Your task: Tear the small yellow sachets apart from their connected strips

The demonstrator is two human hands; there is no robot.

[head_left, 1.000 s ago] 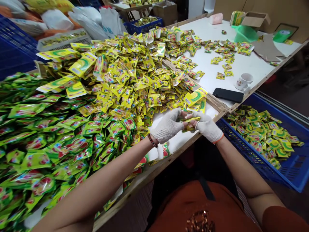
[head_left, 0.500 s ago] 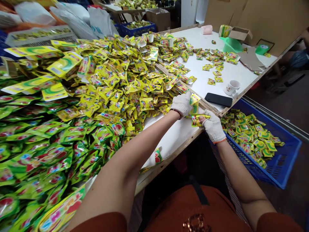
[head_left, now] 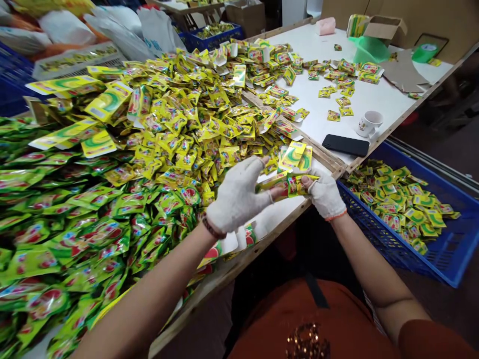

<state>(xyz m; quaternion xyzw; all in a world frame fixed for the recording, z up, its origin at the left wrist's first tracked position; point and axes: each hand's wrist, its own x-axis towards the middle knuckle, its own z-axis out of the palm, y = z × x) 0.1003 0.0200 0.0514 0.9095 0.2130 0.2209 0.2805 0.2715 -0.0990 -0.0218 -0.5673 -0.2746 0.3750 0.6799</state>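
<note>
My right hand (head_left: 326, 195), in a white glove with bare fingertips, is closed on small yellow-green packets (head_left: 295, 185) above the table's front edge. Left of it is my left hand (head_left: 239, 195), also gloved, with thumb and fingers apart. One bare fingertip comes close to the left end of the held packets; whether it touches them I cannot tell. Just behind both hands, flat yellow boxes (head_left: 294, 155) lie on the white table top. A large heap of small yellow packets (head_left: 194, 124) spreads beyond my left hand, with larger green packets (head_left: 93, 224) piled nearer on the left.
A black phone (head_left: 345, 145) and a white cup (head_left: 369, 123) stand beyond a wooden strip (head_left: 318, 147). At the right, below table height, is a blue crate (head_left: 454, 259) holding yellow packets. A green bowl (head_left: 368, 50) sits at the back.
My left hand has moved left and nearer to me, away from the flat yellow boxes, and its fingers have spread. My right hand still holds packets. The view has shifted slightly.
</note>
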